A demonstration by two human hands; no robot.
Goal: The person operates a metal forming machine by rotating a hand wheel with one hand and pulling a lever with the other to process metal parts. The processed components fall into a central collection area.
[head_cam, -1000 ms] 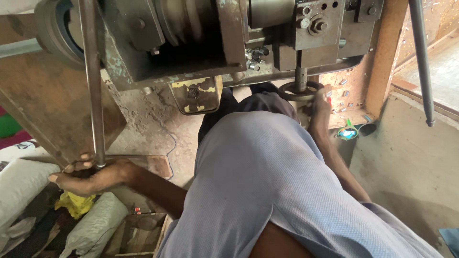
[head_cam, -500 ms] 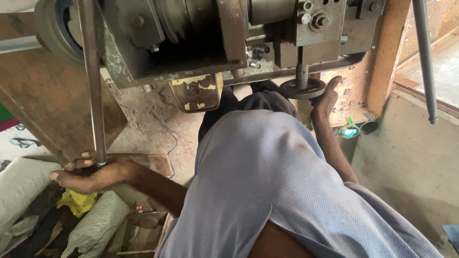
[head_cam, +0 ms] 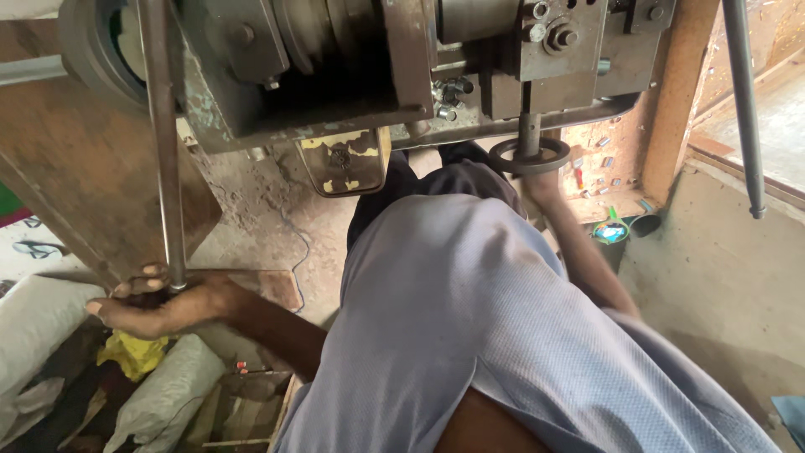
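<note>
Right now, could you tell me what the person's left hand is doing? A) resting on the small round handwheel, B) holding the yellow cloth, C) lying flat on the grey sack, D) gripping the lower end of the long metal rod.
D: the left hand is wrapped around the bottom of the long metal rod, above the yellow cloth.

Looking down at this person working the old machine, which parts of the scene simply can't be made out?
- Right hand: under the small handwheel; the grip is hidden by the wheel and the shirt.
- Left hand: fingers wrap the long metal rod, whose lower end is hidden behind them.
- Machine: its upper part is cut off by the top edge of the head view.
- Small bits on the ledge: too small to identify.
</note>
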